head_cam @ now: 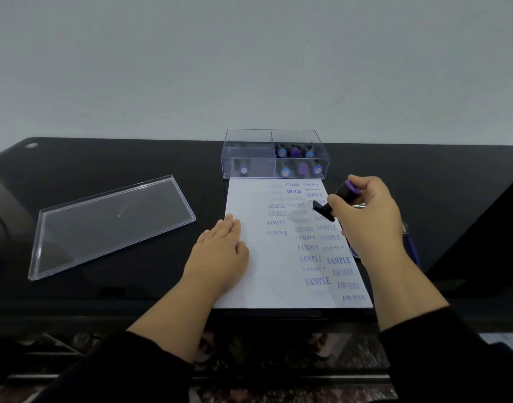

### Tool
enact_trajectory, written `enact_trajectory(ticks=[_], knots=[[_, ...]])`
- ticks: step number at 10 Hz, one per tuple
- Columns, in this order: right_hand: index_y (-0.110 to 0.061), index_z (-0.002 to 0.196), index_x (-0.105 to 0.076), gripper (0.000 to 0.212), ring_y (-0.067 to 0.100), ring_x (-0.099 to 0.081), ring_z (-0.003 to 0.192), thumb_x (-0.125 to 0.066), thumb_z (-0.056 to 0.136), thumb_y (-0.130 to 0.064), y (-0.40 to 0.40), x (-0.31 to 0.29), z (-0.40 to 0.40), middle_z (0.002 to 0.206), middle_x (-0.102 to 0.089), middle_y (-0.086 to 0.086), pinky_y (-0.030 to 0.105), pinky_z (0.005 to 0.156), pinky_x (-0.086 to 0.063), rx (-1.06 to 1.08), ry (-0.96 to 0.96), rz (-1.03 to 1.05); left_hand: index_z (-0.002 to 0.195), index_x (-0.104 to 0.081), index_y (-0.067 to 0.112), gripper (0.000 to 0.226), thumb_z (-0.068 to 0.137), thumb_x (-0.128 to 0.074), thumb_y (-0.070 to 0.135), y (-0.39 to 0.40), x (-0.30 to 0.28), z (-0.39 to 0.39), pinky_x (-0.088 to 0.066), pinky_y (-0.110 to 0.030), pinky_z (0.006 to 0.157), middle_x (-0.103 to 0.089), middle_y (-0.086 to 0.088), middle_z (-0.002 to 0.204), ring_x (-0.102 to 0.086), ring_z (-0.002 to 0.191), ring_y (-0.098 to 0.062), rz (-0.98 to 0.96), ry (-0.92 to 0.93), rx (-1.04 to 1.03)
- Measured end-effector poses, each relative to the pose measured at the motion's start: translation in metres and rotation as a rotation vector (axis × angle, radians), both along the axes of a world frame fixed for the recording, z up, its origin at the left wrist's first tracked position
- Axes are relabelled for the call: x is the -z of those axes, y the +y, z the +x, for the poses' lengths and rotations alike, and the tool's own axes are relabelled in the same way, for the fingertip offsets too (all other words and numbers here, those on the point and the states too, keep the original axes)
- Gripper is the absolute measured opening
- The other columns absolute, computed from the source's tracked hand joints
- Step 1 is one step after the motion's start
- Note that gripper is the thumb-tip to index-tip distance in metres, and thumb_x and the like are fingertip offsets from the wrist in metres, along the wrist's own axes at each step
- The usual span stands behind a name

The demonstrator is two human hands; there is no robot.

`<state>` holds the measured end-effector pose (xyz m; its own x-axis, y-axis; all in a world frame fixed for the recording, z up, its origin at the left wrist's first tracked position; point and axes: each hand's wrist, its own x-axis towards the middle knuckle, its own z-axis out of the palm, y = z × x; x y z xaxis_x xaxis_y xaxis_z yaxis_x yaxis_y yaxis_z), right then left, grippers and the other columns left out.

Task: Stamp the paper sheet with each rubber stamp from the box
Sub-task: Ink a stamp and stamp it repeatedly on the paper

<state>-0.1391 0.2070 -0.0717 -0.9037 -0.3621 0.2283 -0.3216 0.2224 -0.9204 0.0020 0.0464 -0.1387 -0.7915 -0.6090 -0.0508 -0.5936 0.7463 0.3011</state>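
In the box (251, 152): seven stamps; right hand (366, 210) holds one stamp (334, 203)

Wall (249, 59): plain, pale grey, evenly lit.
Table (104, 158): glossy black top, set against the wall.
Floor (351, 353): dark, mottled, stone-patterned.

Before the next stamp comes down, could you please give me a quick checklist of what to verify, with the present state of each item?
1. White paper sheet held flat: ok, the left hand rests on its left edge with fingers straight.
2. Stamp gripped: ok, the right hand holds the black rubber stamp with a purple cap.
3. Stamp face level with the sheet: not ok, it is tilted and lifted.
4. Free space to print: ok, the sheet's left part is unprinted.
5. Clear plastic box open: ok, the clear plastic lid lies on the black table.
6. Ink on the face: cannot tell.
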Motion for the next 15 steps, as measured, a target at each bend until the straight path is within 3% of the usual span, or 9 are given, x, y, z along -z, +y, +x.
enact_trajectory(ticks=[8, 10, 11, 12, 14, 15], knots=[[-0.027, 0.118, -0.049, 0.036, 0.005, -0.054, 0.072, -0.066, 0.087, -0.022, 0.001, 0.002, -0.002, 0.086, -0.052, -0.022, 0.023, 0.057, -0.044, -0.005, -0.012, 0.065, 0.153, -0.003, 0.017, 0.054, 0.101, -0.017, 0.026, 0.001, -0.001, -0.001, 0.001, -0.029, 0.117, 0.005, 0.003, 0.160, 0.001, 0.146, -0.011, -0.004, -0.025, 0.002], [-0.025, 0.121, -0.049, 0.036, 0.001, -0.052, 0.071, -0.064, 0.088, -0.022, 0.004, 0.002, -0.004, 0.083, -0.049, -0.023, 0.019, 0.050, -0.039, -0.001, 0.000, 0.097, 0.153, -0.005, 0.018, 0.054, 0.101, -0.018, 0.025, 0.001, -0.001, -0.002, 0.001, -0.029, 0.118, 0.004, 0.004, 0.160, 0.001, 0.146, -0.010, 0.005, -0.018, -0.007], [-0.024, 0.121, -0.050, 0.036, -0.003, -0.051, 0.072, -0.064, 0.088, -0.021, 0.007, 0.001, -0.005, 0.084, -0.049, -0.023, 0.007, 0.047, -0.037, 0.008, 0.028, 0.119, 0.153, -0.005, 0.018, 0.054, 0.100, -0.018, 0.025, 0.001, -0.001, -0.001, 0.001, -0.029, 0.118, 0.004, 0.004, 0.160, 0.001, 0.146, -0.009, 0.006, -0.020, -0.012], [-0.023, 0.122, -0.050, 0.037, -0.002, -0.054, 0.075, -0.065, 0.088, -0.020, 0.013, -0.001, -0.011, 0.095, -0.055, -0.013, 0.013, 0.058, -0.040, 0.026, 0.042, 0.138, 0.153, -0.005, 0.018, 0.054, 0.100, -0.017, 0.025, 0.001, -0.001, -0.001, 0.001, -0.029, 0.119, 0.004, 0.005, 0.160, 0.001, 0.146, -0.009, 0.004, -0.018, -0.011], [-0.026, 0.120, -0.050, 0.036, 0.004, -0.053, 0.076, -0.065, 0.088, -0.020, 0.036, -0.001, -0.026, 0.103, -0.057, -0.011, 0.019, 0.060, -0.039, 0.113, 0.098, 0.227, 0.153, -0.004, 0.018, 0.054, 0.100, -0.016, 0.026, -0.001, 0.000, -0.002, 0.000, -0.029, 0.119, 0.004, 0.005, 0.160, 0.000, 0.146, -0.009, -0.012, -0.026, -0.013], [-0.026, 0.125, -0.049, 0.038, 0.013, -0.057, 0.094, -0.062, 0.090, -0.020, 0.048, 0.002, -0.032, 0.111, -0.059, -0.007, 0.026, 0.070, -0.041, 0.153, 0.127, 0.353, 0.153, -0.006, 0.018, 0.054, 0.100, -0.017, 0.025, 0.000, 0.001, -0.002, -0.001, -0.030, 0.119, 0.003, 0.004, 0.160, -0.001, 0.146, -0.010, -0.017, -0.016, -0.018]])
